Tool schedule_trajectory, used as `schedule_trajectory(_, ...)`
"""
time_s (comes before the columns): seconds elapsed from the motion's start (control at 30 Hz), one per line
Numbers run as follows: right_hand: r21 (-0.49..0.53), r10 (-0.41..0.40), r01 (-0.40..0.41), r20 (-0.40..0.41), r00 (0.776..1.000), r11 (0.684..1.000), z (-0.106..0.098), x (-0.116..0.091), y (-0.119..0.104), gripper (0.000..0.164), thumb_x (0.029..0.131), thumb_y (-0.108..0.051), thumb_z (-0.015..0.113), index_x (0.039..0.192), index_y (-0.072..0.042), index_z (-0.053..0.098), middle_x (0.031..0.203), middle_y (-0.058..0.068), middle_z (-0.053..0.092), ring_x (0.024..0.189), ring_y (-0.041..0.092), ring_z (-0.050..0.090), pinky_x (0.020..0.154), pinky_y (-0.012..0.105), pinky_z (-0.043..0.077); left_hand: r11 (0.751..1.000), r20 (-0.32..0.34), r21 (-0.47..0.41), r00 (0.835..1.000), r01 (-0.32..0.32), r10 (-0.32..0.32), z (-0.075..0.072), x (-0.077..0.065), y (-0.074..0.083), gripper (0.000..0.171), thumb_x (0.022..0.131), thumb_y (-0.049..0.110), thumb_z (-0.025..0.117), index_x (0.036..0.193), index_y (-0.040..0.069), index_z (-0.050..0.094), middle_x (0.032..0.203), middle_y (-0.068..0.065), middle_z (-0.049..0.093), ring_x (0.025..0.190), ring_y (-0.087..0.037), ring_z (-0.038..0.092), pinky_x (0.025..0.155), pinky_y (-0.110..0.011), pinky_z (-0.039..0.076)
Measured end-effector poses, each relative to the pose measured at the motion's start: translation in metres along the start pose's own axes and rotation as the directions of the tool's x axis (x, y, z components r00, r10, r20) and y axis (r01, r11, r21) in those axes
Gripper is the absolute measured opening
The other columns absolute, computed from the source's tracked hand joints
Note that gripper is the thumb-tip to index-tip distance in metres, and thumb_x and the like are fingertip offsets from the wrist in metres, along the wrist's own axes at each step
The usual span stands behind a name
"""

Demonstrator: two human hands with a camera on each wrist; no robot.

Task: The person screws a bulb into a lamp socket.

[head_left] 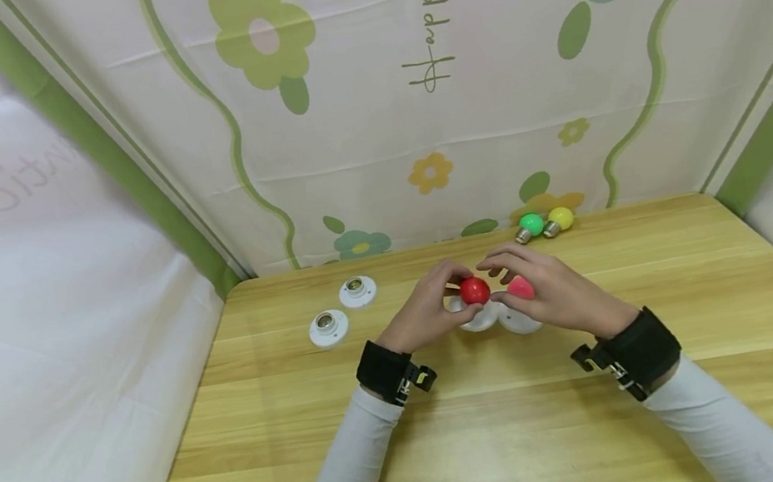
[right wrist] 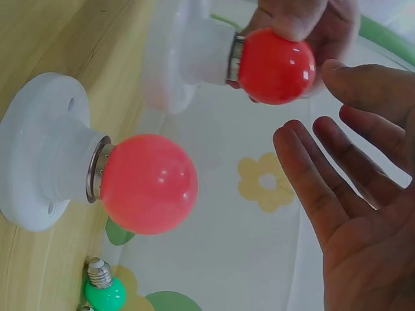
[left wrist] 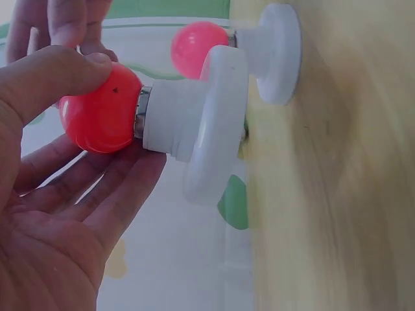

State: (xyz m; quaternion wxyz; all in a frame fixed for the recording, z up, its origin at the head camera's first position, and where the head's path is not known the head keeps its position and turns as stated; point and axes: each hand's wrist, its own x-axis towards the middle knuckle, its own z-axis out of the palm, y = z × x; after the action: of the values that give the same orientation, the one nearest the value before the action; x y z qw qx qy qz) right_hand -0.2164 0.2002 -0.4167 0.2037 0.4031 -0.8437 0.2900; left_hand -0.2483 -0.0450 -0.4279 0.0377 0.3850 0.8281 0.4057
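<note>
My left hand (head_left: pixel 433 306) holds a red bulb (left wrist: pixel 104 107) between thumb and fingers. The bulb's metal collar sits in a white round lamp holder (left wrist: pixel 178 116), whose base looks raised and tilted off the tabletop in the left wrist view. Close by on the right, my right hand (right wrist: pixel 369 168) has its fingers spread and slightly bent, with nothing between them. Below it, a pink bulb (right wrist: pixel 149 184) is seated in a second white lamp holder (right wrist: pixel 45 152) standing on the table. In the head view my right hand partly covers that pink bulb.
Two white lamp holders without bulbs (head_left: pixel 328 329) (head_left: pixel 357 291) stand on the left of the wooden table (head_left: pixel 480 445). A green bulb (head_left: pixel 532 225) and a yellow bulb (head_left: pixel 561 218) lie at the back edge, against a printed cloth wall (head_left: pixel 353 128).
</note>
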Motion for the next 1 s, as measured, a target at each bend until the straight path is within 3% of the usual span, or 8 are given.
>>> schedule_trajectory(0.37,-0.015,0.028,-0.028,0.006,1.000,0.999,-0.003,-0.001,-0.002,0.050,0.089,-0.007,0.086,0.134,-0.006,0.066,0.128,0.008,0.068,0.109,0.023,0.071,0.085,0.042,0.063,0.995,0.037,-0.005,0.994,0.102,-0.102,0.006,0.000,-0.015,0.044,0.096,0.014,0.080,0.132,0.004,0.056,0.131,-0.011,0.063,0.123,-0.025,0.065,0.105,-0.038,0.058)
schedule_trajectory(1.0,-0.017,0.014,-0.014,0.018,1.000,1.000,-0.004,-0.001,-0.002,0.045,0.090,-0.007,0.085,0.131,-0.006,0.066,0.121,0.007,0.071,0.110,0.022,0.070,0.089,0.043,0.063,0.992,0.055,0.036,0.991,0.123,-0.125,0.016,0.001,-0.027,0.045,0.098,0.017,0.079,0.134,0.003,0.055,0.130,-0.012,0.064,0.123,-0.025,0.065,0.103,-0.040,0.059)
